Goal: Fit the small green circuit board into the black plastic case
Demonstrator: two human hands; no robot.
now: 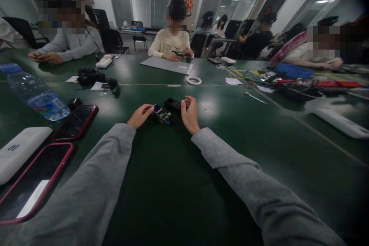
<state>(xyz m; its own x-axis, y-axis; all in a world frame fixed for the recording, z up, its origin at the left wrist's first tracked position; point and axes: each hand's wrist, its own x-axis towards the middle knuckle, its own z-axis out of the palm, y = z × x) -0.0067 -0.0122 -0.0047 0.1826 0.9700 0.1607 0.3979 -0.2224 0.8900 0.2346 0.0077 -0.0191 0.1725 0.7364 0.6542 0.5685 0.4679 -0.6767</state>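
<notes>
My left hand (140, 115) pinches a small square screen module (157, 108) that sits on a green circuit board (163, 117) on the dark green table (178, 184). My right hand (189, 114) rests just right of the board, its fingers curled on a small black box-shaped part (172, 104) behind the board. Both arms wear grey sleeves and reach forward from the bottom of the view.
At my left lie two red-cased phones (75, 122) (31, 182), a white power bank (20, 152) and a tipped water bottle (34, 92). A white tape ring (193, 80), a screwdriver (255, 98) and wires (288, 78) lie farther off. Other people sit around the table.
</notes>
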